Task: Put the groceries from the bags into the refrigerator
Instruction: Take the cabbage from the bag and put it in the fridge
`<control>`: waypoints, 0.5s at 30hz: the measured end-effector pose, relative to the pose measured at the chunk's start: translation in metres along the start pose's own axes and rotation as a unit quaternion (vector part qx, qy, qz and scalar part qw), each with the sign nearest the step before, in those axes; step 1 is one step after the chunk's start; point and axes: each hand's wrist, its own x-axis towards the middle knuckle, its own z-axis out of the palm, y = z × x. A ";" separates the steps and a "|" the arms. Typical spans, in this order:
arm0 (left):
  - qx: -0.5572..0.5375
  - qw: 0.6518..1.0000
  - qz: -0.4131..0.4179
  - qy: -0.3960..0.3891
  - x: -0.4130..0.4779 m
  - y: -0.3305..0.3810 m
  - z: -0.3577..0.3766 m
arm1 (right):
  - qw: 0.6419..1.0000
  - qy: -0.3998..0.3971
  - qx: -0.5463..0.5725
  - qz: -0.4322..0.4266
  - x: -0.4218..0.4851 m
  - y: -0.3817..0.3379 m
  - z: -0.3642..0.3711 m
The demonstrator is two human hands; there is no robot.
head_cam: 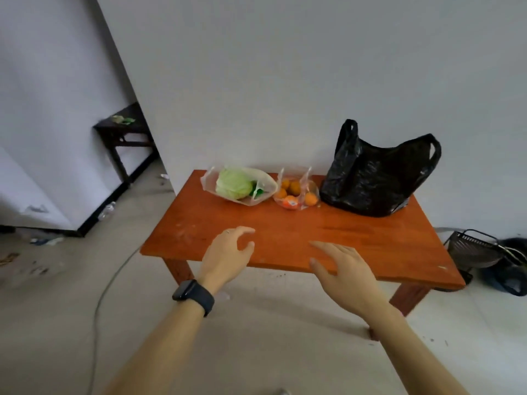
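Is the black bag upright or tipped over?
Upright: the black plastic bag stands on the table, both handles pointing up.

White walls (285, 81); littered grey floor (271, 323); orange wooden table (356, 238) stood against the wall; dark side table (119, 132) occupied left corner.

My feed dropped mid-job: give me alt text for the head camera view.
Two empty hands, the left hand and the right hand, hover open above the near edge of an orange-brown wooden table. Along its far edge, against the white wall, sit a clear bag holding a cabbage, a clear bag of oranges and a black plastic bag.
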 end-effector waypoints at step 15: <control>0.053 0.996 -0.061 -0.039 0.209 -0.110 -0.014 | 0.985 -0.127 0.115 -0.034 0.235 -0.038 0.111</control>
